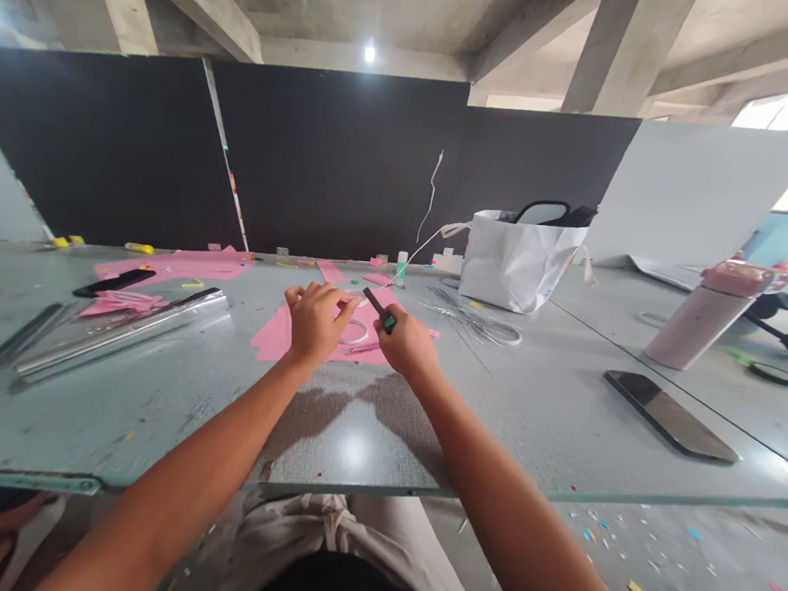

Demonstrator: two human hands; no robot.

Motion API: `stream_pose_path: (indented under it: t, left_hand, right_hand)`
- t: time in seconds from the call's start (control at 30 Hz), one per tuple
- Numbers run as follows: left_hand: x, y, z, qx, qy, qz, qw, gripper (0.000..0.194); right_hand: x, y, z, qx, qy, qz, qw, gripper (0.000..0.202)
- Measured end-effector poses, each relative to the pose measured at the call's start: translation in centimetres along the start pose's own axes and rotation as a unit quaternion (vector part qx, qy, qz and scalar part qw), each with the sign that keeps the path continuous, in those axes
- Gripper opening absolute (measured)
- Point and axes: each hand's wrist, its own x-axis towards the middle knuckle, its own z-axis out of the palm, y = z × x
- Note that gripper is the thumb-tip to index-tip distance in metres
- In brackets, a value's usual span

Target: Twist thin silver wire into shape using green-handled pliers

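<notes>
Plainly, both hands meet over the pink paper (278, 338) lying on the bench (529, 411), straight ahead of the person. The right hand (409, 343) is closed around a small dark cutter (379, 310) with a green patch at the grip end; its long axis slants up and to the left, so the tip points toward the left hand (314, 320). The left hand is curled, fingers bent down toward the sheet near a white ring (355, 332) resting on the pink paper; whether it pinches anything cannot be told. The cutter tip sits just beside the left fingertips, and the ring lies between the two hands, slightly nearer the left. A dark phone (668, 415) lies well apart on the right, a white bag (515, 261) farther back.
</notes>
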Motion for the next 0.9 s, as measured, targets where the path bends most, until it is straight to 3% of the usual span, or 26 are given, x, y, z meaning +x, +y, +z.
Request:
stream_pose_path:
  t: [0.07, 0.13, 0.2, 0.23, 0.27, 0.33, 0.4, 0.47, 0.6, 0.77, 0.9]
  left_hand:
    - [0.0, 0.0, 0.6, -0.132, -0.008, -0.125, 0.983, 0.024]
    - [0.0, -0.3, 1.2, -0.276, -0.059, -0.248, 0.927, 0.026]
    - [0.1, -0.7, 1.4, -0.366, -0.123, -0.319, 0.866, 0.027]
    - [0.1, -0.9, 1.4, -0.381, -0.142, -0.326, 0.854, 0.027]
    - [0.1, -1.0, 1.3, -0.378, -0.146, -0.314, 0.859, 0.026]
    - [0.2, -1.3, 0.8, -0.322, -0.102, -0.238, 0.910, 0.025]
    - [0.3, -1.7, 0.1, -0.210, -0.032, -0.120, 0.970, 0.024]
    - [0.4, -2.0, -0.6, -0.081, 0.002, 0.003, 0.997, 0.022]
    - [0.3, -2.6, -0.9, 0.074, -0.032, 0.148, 0.986, 0.017]
    - [0.2, -2.7, -0.4, 0.123, -0.011, 0.197, 0.973, 0.007]
    - [0.2, -2.3, -0.4, 0.135, 0.010, 0.207, 0.969, 0.012]
  right_hand:
    - [0.0, 0.0, -0.1, -0.002, 0.000, 0.002, 1.000, 0.022]
    - [0.0, 0.0, -0.1, -0.005, -0.006, 0.001, 1.000, 0.022]
    - [0.0, 0.1, -0.1, -0.006, -0.011, -0.005, 1.000, 0.022]
    - [0.1, 0.2, -0.1, -0.007, -0.012, -0.008, 1.000, 0.021]
    - [0.1, 0.3, 0.0, -0.009, -0.010, -0.008, 1.000, 0.021]
    - [0.2, 0.4, 0.1, -0.012, -0.007, -0.005, 1.000, 0.022]
    - [0.3, 0.7, 0.2, -0.015, -0.007, -0.001, 1.000, 0.022]
    - [0.3, 0.9, 0.2, -0.016, -0.008, 0.000, 1.000, 0.022]
    - [0.4, 1.0, 0.1, -0.013, -0.006, 0.004, 1.000, 0.023]
    - [0.3, 0.8, 0.1, -0.006, -0.008, 0.001, 1.000, 0.022]
    - [0.3, 0.7, 0.1, -0.004, -0.008, 0.001, 1.000, 0.022]
